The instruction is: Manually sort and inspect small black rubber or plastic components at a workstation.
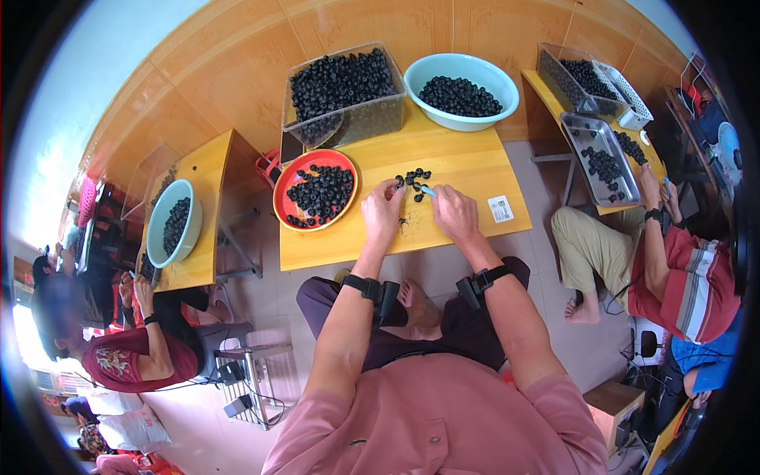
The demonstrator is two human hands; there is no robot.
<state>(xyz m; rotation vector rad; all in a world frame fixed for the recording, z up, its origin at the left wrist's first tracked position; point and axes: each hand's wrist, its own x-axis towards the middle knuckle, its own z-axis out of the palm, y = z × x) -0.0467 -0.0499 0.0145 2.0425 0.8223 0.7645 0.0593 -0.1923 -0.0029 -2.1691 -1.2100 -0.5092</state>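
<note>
My left hand (381,209) is closed at the near middle of the yellow table (332,250), its fingertips pinching a small round black part (399,183). Facing it, my right hand (455,212) grips a slim light-blue tool (428,191) whose tip points toward the left hand. The tool's working end is too small to make out. Just beyond my fingers lies a loose cluster of similar black parts (416,174). Small dark scraps (403,223) lie between my hands. To the left, a red plate (279,199) with a yellow rim carries many more of these parts.
A clear plastic bin (368,127) and a pale-blue basin (461,121), both filled with black parts, stand at the back. A white label (500,208) lies at the right. People work at side tables with another basin (195,229) and a metal tray (629,178).
</note>
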